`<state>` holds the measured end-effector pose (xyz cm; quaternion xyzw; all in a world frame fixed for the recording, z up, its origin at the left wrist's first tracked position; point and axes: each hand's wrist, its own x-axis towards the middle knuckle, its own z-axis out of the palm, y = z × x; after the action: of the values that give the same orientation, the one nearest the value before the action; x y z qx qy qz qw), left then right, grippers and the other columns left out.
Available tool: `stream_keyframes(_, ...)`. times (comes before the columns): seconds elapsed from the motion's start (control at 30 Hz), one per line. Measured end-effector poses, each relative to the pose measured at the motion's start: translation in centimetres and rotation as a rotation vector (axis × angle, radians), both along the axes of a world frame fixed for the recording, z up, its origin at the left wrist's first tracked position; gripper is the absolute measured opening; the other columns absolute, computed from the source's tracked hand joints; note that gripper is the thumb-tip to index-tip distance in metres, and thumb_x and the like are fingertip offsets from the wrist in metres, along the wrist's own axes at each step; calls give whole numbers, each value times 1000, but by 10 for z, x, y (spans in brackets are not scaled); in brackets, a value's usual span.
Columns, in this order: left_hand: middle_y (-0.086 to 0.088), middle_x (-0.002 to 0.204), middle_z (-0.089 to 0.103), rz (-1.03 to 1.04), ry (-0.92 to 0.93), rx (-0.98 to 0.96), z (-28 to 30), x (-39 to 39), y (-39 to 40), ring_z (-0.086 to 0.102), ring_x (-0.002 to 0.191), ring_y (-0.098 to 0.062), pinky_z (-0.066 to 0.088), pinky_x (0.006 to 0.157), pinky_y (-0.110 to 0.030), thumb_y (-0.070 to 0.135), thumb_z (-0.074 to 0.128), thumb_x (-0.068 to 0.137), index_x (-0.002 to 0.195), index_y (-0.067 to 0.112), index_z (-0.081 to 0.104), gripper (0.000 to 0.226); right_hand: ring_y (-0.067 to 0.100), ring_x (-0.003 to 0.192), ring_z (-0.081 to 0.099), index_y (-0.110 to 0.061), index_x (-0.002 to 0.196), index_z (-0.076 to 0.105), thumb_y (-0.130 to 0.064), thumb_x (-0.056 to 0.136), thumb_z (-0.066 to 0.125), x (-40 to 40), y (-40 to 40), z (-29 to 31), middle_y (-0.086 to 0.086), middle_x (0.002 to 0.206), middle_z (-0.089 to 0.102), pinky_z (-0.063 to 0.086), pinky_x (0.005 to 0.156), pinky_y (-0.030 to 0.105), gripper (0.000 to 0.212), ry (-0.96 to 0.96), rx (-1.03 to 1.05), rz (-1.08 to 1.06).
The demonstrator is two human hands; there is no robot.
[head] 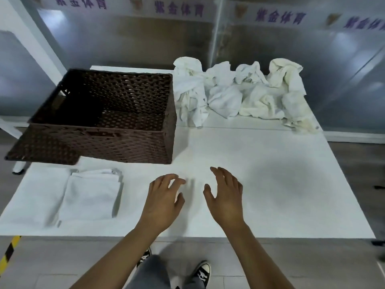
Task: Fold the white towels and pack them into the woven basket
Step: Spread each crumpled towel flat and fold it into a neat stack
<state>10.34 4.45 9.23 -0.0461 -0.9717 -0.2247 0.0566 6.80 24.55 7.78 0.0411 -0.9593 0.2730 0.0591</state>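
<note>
A dark brown woven basket (pixel 129 140) stands at the back left of the white table, and I see nothing inside it. Several crumpled white towels (pixel 239 94) are heaped at the back right, beside the basket. One folded white towel (pixel 91 197) lies flat at the front left. My left hand (pixel 164 203) and my right hand (pixel 226 197) hover side by side over the bare front middle of the table. Both hold nothing, and their fingers are loosely spread.
The white table (pixel 281 184) ends in a front edge just below my wrists. The basket's left corner overhangs the table's left side. Grey panels with purple lettering stand behind. Yellow-black floor tape (pixel 8 251) runs at the lower left.
</note>
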Motion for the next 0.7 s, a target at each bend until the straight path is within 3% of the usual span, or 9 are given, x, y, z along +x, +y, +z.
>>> stream_keyframes(0.17, 1, 127, 58, -2, -31, -3, -10, -2, 48, 57, 116, -25, 43, 97, -39, 25, 56, 87, 123, 27, 62, 36, 22, 131, 47, -27, 142, 51, -42, 92, 47, -4, 49, -11, -1, 142, 53, 29, 109, 35, 52, -45, -15, -3)
stream_keyframes(0.33, 2, 126, 57, 33, -32, 1, -14, -29, 65, 56, 114, -24, 44, 96, -38, 20, 63, 86, 123, 26, 62, 38, 23, 125, 52, -24, 140, 53, -41, 91, 45, -39, 70, -15, 1, 137, 56, 36, 105, 39, 52, -10, -21, 22)
stream_keyframes(0.57, 3, 125, 55, 65, -49, 13, -25, -112, 74, 54, 109, -24, 43, 95, -38, 33, 42, 88, 123, 25, 62, 41, 23, 123, 52, -26, 140, 52, -39, 91, 47, -125, 76, -14, -1, 137, 56, 38, 105, 41, 51, -25, 19, 70)
stream_keyframes(0.7, 4, 127, 53, 60, -64, 23, -34, -173, 80, 54, 111, -24, 41, 93, -38, 27, 55, 86, 124, 27, 60, 38, 22, 124, 52, -26, 141, 52, -39, 90, 46, -182, 83, -16, -1, 137, 56, 38, 106, 41, 52, -10, 59, 83)
